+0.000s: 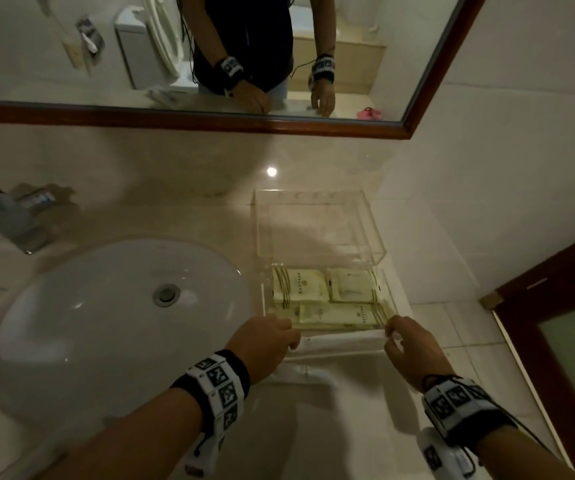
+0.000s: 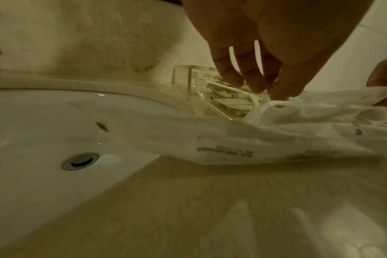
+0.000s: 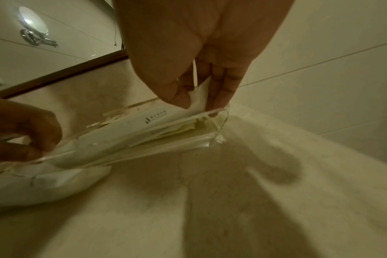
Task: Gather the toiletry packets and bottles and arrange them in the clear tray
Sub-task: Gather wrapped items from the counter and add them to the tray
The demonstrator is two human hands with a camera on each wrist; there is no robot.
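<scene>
The counter (image 1: pixel 175 202) carries the clear tray (image 1: pixel 391 303), already holding cream packets (image 1: pixel 299 289). The left hand (image 1: pixel 265 341) and right hand (image 1: pixel 407 344) each pinch an end of a white packet (image 1: pixel 341 341) at the tray's near rim. Pushed unevenly, it could snag there or disturb the packets beneath.

My head camera looks steeply down past both wrists; each wrist camera sits low over the counter (image 2: pixel 232 200), sharing the tray (image 1: pixel 317 216) beyond my fingers (image 3: pixel 223 90).
</scene>
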